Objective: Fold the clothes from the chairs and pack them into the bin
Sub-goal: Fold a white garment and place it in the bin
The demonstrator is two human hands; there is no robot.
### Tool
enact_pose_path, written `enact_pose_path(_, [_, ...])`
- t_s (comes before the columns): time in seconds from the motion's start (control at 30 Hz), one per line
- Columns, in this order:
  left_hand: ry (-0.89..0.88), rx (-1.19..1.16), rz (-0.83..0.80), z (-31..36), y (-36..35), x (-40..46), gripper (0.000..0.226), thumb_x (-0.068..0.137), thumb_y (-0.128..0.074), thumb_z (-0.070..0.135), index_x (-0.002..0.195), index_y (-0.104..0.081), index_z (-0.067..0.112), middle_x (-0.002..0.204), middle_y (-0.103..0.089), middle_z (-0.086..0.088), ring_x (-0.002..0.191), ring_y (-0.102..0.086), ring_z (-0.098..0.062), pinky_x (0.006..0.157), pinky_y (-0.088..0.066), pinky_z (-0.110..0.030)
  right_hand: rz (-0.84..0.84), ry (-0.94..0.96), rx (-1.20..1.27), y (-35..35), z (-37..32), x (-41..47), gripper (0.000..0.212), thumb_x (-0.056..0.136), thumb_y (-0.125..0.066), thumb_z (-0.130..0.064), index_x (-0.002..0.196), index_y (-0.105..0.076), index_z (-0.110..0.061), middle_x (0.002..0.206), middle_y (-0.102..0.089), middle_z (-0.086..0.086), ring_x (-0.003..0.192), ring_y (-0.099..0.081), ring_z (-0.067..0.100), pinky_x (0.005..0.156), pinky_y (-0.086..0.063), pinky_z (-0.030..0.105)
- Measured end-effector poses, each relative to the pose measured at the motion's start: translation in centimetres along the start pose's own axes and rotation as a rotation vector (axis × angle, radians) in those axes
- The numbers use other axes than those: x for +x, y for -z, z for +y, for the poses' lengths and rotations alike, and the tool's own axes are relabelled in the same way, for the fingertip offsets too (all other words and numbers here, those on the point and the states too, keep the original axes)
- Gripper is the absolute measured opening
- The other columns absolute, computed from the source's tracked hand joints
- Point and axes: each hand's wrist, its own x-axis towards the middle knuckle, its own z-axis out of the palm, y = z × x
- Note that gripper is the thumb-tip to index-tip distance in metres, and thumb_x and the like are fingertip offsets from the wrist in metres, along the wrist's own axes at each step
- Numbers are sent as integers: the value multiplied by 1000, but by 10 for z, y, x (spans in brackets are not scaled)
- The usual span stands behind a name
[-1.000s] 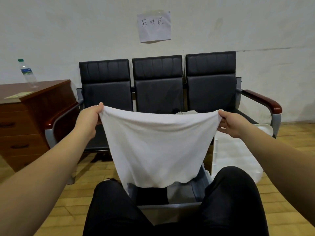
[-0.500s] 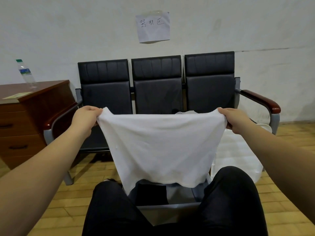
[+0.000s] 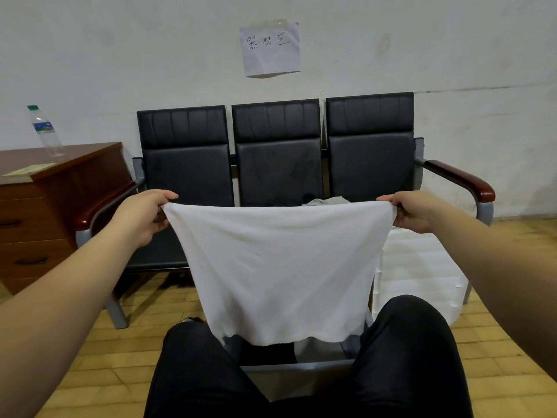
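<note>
A white cloth [image 3: 280,267] hangs stretched between my hands in front of me. My left hand [image 3: 144,215] grips its top left corner and my right hand [image 3: 416,211] grips its top right corner. The lower edge dangles over a grey bin [image 3: 301,365] standing between my knees, with dark and light clothes inside. Behind the cloth stands a row of three black chairs [image 3: 277,152]. A grey garment [image 3: 325,201] peeks over the cloth's top edge on the seats.
A wooden drawer cabinet [image 3: 45,212] stands at the left with a plastic bottle [image 3: 45,132] and a notepad on top. A white lid or mat [image 3: 422,273] leans by the right chair. A paper sign hangs on the wall. Yellow tiled floor.
Both hands have lowered the cloth slightly and pulled it wider and tauter; its lower edge now hangs closer to the bin.
</note>
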Motion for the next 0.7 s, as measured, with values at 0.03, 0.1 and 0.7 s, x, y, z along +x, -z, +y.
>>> enact_pose_path(0.03, [2,4,0,1,0,0,20,96,-51,6,98,-69,15,110,-63,-10,94,-61,-23,81,-52,-32,9,7,-5,0,-1,0,27,100,-39,-2,111,-64,-5,113,-63,16,91,-65,27,75,-57,39])
enact_pose_path(0.1, [-4,7,-13,2,-1,1,16,94,-53,5,95,-68,11,112,-62,-11,99,-60,-24,86,-51,-33,-1,26,-14,0,-4,0,26,98,-42,-2,114,-63,-4,117,-62,17,99,-64,31,88,-56,44])
enact_pose_path(0.7, [-527,687,48,-5,-1,3,18,99,-58,22,113,-68,19,105,-59,3,99,-53,-16,84,-40,-34,117,378,-471,-3,-9,-7,14,99,-58,-23,110,-66,-19,108,-64,6,103,-58,26,91,-47,38])
